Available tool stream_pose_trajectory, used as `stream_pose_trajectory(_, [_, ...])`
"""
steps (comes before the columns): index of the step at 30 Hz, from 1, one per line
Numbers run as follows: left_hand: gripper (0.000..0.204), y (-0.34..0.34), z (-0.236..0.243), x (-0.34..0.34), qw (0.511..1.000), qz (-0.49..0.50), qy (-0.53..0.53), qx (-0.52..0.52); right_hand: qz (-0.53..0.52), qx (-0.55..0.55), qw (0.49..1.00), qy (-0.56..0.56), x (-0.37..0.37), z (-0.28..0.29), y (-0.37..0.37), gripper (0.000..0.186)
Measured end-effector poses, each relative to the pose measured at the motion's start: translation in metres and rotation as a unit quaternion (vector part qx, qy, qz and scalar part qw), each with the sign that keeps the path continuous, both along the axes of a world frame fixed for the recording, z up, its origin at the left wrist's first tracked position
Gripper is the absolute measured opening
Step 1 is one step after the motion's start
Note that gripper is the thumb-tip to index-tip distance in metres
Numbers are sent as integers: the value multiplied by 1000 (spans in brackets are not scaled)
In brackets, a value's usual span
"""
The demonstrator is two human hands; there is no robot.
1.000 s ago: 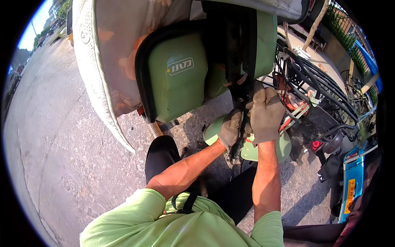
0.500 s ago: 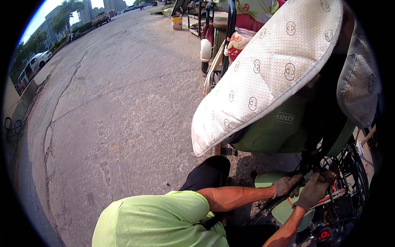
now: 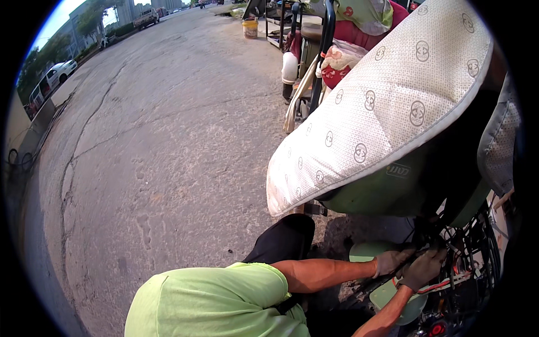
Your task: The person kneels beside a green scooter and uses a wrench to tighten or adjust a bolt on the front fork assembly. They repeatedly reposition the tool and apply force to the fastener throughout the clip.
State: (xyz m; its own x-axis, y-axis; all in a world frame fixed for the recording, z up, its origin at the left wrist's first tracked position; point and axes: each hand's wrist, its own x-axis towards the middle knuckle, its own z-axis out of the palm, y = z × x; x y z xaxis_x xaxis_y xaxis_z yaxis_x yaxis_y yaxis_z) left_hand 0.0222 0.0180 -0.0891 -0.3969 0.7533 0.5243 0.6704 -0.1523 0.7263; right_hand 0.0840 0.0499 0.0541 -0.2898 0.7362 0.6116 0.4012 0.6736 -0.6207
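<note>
Both my hands wear grey work gloves and are close together, low among the exposed wiring of a green scooter [image 3: 370, 194]. My left hand [image 3: 392, 262] is closed, its fingertips lost in shadow beside dark cables. Just right of it, my right hand [image 3: 422, 271] is closed too, with fingers bent down into the black wires [image 3: 446, 238]. What either hand pinches is too dark to make out. A red wire [image 3: 441, 285] runs beside my right hand. Pale green panels [image 3: 412, 309] lie below and behind the hands.
A quilted, patterned windshield cover [image 3: 359, 129] hangs over the scooter's front. A glowing red light [image 3: 438, 329] shows near the lower edge. Beyond stand a black-framed vehicle with red padding [image 3: 337, 73] and a yellow bucket [image 3: 250, 28]. Cracked pavement [image 3: 168, 157] stretches left, with a white vehicle [image 3: 59, 73] farther off.
The view has shifted slightly, so the cover and background sit farther right and lower. My hands stay at the wiring; the right one has moved slightly closer to the left.
</note>
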Motion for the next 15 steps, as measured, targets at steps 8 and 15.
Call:
stream_pose_trajectory(8, [71,8,-16,-1,980,-126,-153,14,11,51,999,-8,7,-3,8,33])
stream_pose_trajectory(15, [60,-10,-20,-8,998,-45,-49,22,335,-307,888,71,31,12,-19,24])
